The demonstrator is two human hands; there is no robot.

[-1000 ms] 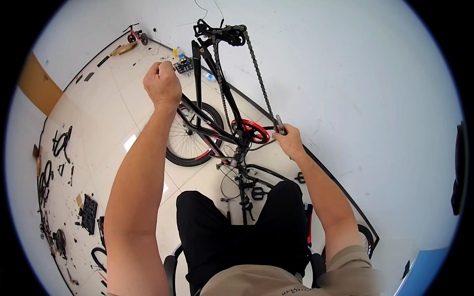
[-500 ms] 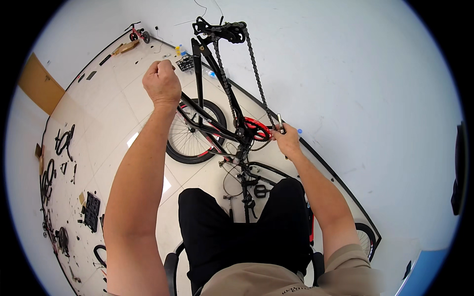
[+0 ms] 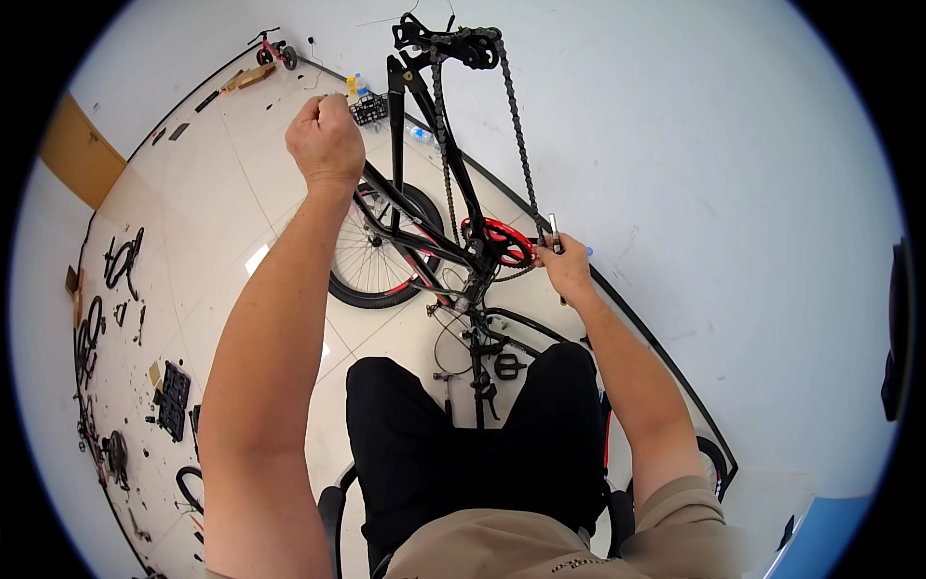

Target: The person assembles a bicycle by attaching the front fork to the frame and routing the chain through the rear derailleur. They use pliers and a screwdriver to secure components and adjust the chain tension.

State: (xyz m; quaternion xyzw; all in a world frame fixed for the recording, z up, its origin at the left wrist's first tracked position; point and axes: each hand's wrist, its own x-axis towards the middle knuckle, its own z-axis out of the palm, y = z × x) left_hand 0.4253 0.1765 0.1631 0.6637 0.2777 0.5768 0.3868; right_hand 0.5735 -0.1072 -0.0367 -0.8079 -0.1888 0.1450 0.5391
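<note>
A black bicycle frame point(image 3: 458, 174) stands tilted up in front of my legs, with a rear derailleur point(image 3: 463, 43) at its top. My left hand point(image 3: 326, 143) is a fist at the end of a frame tube; the wrist and fingers hide most of the grip. From the derailleur the chain point(image 3: 517, 125) hangs to the red-and-black chainring point(image 3: 506, 243). Beside the chainring my right hand point(image 3: 569, 265) is closed round a slim hand tool with a silver end point(image 3: 555, 224). Its fingertips meet the chain there; whether they pinch it is unclear.
A wheel point(image 3: 386, 251) lies behind the frame. A pedal point(image 3: 508, 367), cables and a hammer point(image 3: 446, 386) are near my knees. On the left floor are a black tool case point(image 3: 174, 400) and scattered bicycle parts. A white wall point(image 3: 714, 193) rises close on the right.
The frame, derailleur and chain have shifted up and to the right in the picture. My left hand has moved the same way. The right hand stays by the chainring with the tool.
</note>
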